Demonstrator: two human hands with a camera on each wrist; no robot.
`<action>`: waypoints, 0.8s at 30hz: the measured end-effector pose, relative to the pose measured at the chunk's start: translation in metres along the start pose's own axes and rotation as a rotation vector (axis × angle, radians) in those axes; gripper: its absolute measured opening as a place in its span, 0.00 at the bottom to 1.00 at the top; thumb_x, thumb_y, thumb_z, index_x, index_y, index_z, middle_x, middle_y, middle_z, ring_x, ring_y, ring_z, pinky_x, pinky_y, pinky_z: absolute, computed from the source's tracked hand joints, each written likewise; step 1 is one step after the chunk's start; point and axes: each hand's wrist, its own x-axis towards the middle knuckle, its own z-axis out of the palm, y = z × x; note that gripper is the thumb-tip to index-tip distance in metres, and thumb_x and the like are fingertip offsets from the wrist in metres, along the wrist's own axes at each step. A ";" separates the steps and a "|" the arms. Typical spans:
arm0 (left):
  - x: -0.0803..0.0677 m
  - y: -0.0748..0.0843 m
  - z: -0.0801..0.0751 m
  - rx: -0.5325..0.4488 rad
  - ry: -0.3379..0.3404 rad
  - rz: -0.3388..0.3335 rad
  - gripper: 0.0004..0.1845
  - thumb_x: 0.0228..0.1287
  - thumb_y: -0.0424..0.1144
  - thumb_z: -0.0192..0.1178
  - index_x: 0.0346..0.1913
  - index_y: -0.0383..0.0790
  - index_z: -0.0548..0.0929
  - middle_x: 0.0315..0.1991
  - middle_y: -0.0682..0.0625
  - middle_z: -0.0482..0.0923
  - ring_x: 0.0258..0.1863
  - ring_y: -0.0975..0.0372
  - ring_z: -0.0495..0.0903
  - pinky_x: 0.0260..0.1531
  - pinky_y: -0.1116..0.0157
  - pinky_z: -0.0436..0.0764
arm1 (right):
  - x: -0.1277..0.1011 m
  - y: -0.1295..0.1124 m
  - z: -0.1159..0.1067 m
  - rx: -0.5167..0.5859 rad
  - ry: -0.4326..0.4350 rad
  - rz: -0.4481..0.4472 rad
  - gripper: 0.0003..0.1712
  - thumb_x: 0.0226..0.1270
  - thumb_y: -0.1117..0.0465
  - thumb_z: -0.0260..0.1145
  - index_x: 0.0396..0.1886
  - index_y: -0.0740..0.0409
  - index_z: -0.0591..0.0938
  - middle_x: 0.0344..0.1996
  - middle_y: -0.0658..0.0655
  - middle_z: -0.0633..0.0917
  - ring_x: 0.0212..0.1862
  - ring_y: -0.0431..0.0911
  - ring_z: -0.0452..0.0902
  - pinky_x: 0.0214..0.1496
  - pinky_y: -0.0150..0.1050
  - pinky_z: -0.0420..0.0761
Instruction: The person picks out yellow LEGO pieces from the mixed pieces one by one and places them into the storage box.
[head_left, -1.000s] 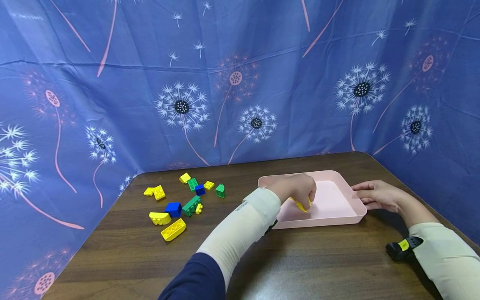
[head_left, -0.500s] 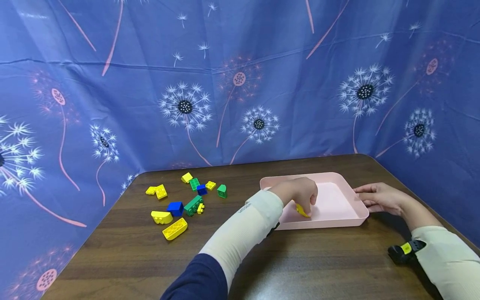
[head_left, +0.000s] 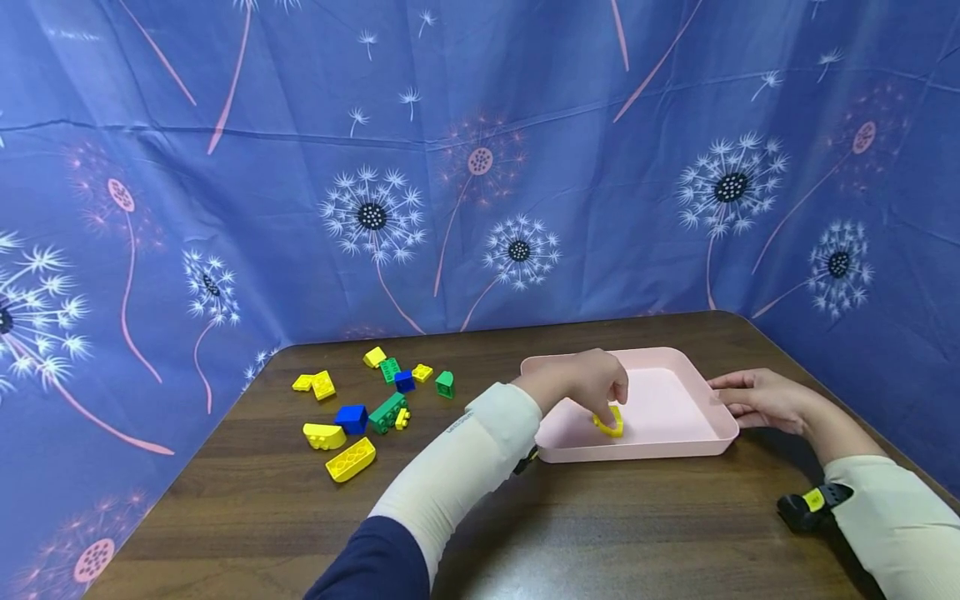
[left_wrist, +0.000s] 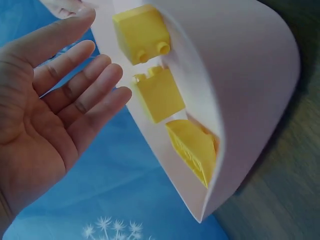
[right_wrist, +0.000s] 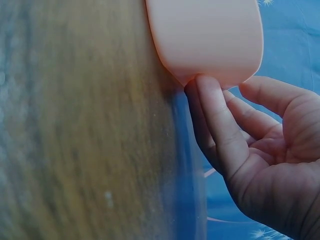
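A pink tray (head_left: 637, 451) sits on the dark wooden table, right of centre. My left hand (head_left: 596, 379) hovers over its left part with nothing in it. In the left wrist view this hand (left_wrist: 60, 110) is open, fingers straight, next to the tray wall (left_wrist: 250, 75). A yellow brick (head_left: 609, 422) lies on the tray floor just below the fingertips; up close I see a square yellow brick (left_wrist: 157, 95) and a sloped yellow piece (left_wrist: 192, 147). My right hand (head_left: 757, 396) rests at the tray's right side, its fingers (right_wrist: 215, 115) touching the outer wall (right_wrist: 205, 35).
Several loose bricks lie on the table's left part: a long yellow one (head_left: 349, 458), a curved yellow one (head_left: 323, 435), a blue one (head_left: 351, 417), a green one (head_left: 386, 412). Blue flowered cloth hangs behind and on both sides. A black wrist camera (head_left: 806, 507) sits on my right sleeve.
My left hand has let go of the yellow brick, which now lies on the tray floor. The hand has lifted and drawn slightly left. The right hand has stayed at the tray.
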 end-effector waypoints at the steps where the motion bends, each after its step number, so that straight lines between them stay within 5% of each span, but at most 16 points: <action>1: -0.005 -0.001 -0.001 -0.010 0.006 0.001 0.16 0.49 0.47 0.76 0.40 0.45 0.86 0.35 0.58 0.81 0.34 0.71 0.73 0.35 0.79 0.70 | 0.000 0.000 0.000 -0.003 0.002 0.000 0.37 0.73 0.63 0.59 0.68 0.82 0.53 0.45 0.54 0.84 0.42 0.44 0.83 0.44 0.45 0.84; 12: -0.070 -0.033 -0.005 -0.148 0.160 -0.050 0.18 0.52 0.43 0.74 0.44 0.38 0.86 0.38 0.50 0.84 0.39 0.60 0.79 0.37 0.76 0.74 | -0.002 0.002 0.001 -0.003 -0.014 -0.012 0.36 0.73 0.63 0.58 0.67 0.83 0.53 0.45 0.54 0.84 0.42 0.45 0.83 0.44 0.45 0.84; 24: -0.169 -0.068 -0.002 -0.174 0.323 -0.177 0.16 0.51 0.41 0.75 0.43 0.41 0.86 0.38 0.54 0.83 0.41 0.58 0.81 0.42 0.66 0.79 | -0.002 0.000 0.001 -0.025 0.003 -0.012 0.37 0.72 0.62 0.59 0.67 0.83 0.55 0.45 0.56 0.84 0.42 0.46 0.83 0.44 0.45 0.84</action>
